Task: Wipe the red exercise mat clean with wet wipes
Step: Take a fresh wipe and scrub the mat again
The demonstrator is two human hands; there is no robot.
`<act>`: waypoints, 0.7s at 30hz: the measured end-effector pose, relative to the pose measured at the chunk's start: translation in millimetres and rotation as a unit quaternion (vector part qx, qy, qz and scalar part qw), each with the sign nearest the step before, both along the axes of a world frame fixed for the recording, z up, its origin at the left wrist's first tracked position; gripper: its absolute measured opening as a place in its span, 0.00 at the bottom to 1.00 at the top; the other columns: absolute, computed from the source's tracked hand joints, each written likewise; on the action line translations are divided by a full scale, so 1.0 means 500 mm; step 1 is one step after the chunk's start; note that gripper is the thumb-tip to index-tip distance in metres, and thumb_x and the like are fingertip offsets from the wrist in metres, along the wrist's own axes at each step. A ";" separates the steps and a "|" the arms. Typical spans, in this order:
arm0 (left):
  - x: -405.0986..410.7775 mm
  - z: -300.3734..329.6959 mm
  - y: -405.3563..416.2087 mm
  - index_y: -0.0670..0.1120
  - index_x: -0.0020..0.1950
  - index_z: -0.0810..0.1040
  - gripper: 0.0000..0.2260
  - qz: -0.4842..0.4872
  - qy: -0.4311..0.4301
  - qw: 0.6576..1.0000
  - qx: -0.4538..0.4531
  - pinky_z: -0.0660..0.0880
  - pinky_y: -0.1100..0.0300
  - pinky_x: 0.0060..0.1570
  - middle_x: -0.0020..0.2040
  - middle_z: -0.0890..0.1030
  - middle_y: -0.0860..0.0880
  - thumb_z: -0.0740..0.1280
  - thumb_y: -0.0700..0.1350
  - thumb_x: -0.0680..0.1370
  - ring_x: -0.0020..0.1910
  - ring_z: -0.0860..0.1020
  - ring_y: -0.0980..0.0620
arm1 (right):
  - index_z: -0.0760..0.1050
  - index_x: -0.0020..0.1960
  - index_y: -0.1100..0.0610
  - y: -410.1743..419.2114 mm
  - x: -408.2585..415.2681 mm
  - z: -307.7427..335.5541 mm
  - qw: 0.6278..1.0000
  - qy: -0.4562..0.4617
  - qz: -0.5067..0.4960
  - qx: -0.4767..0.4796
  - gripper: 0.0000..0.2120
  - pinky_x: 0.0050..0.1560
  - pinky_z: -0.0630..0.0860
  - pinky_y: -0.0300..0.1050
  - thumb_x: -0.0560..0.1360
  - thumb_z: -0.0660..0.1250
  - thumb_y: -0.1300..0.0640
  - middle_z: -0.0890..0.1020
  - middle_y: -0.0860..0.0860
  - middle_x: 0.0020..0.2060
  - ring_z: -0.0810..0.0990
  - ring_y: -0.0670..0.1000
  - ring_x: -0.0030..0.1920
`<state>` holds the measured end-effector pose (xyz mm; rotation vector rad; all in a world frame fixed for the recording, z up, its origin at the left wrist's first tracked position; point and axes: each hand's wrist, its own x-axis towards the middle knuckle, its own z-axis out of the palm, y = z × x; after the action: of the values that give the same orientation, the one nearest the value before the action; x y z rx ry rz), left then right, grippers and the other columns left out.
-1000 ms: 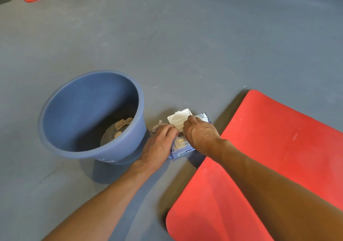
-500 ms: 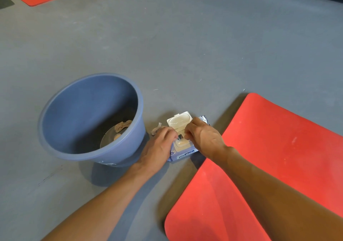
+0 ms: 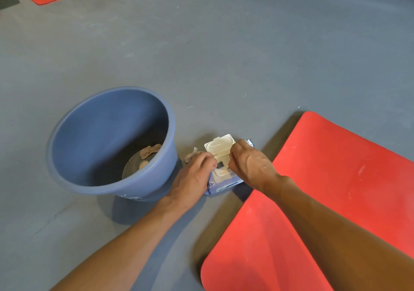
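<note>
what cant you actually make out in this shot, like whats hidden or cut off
- Head view: the opening of the wipes pack is covered by the left hand and right hand, so the wipe itself barely shows.
- Pack print: too small and partly hidden to read.
- Blue bucket: its near wall hides part of the bottom and the crumpled scraps there.
- Red exercise mat: cut off by the right and bottom edges, partly under the right forearm.

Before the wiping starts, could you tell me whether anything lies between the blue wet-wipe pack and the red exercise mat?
Nothing visible does. The blue wet-wipe pack lies beside the near red exercise mat, with only bare grey floor between them.
</note>
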<state>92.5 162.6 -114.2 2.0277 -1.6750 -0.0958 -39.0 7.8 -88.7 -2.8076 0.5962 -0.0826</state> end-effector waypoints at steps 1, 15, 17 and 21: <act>0.000 -0.001 0.000 0.44 0.50 0.75 0.20 -0.001 -0.002 1.000 -0.001 0.70 0.61 0.38 0.53 0.77 0.47 0.77 0.28 0.66 0.49 0.75 0.49 | 0.74 0.37 0.61 -0.003 -0.005 -0.010 1.000 0.013 0.007 -0.003 0.07 0.27 0.76 0.50 0.66 0.73 0.67 0.72 0.57 0.36 0.74 0.59 0.33; -0.005 0.003 -0.001 0.44 0.51 0.76 0.24 -0.001 -0.006 1.000 -0.003 0.67 0.66 0.46 0.54 0.78 0.46 0.77 0.26 0.62 0.52 0.73 0.50 | 0.69 0.50 0.56 -0.003 -0.024 0.005 0.991 -0.044 -0.065 0.107 0.08 0.41 0.61 0.46 0.79 0.59 0.68 0.71 0.50 0.45 0.67 0.55 0.39; -0.006 0.004 -0.001 0.44 0.51 0.76 0.25 0.000 -0.001 1.000 0.002 0.68 0.65 0.45 0.53 0.79 0.46 0.78 0.26 0.61 0.51 0.73 0.50 | 0.69 0.54 0.56 -0.001 -0.024 0.004 0.990 -0.059 -0.051 0.117 0.04 0.43 0.64 0.47 0.82 0.59 0.63 0.71 0.50 0.48 0.69 0.56 0.41; -0.003 0.001 0.001 0.45 0.52 0.75 0.26 -0.004 0.006 1.000 0.005 0.69 0.64 0.40 0.53 0.78 0.46 0.77 0.26 0.60 0.50 0.72 0.50 | 0.76 0.55 0.58 0.003 -0.013 0.009 0.990 -0.035 -0.032 0.129 0.05 0.42 0.73 0.51 0.80 0.65 0.60 0.76 0.53 0.51 0.78 0.60 0.44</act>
<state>91.0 162.8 -113.7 2.0230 -1.6788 -0.1201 -45.8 9.2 -84.2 -2.5253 0.6316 -0.1082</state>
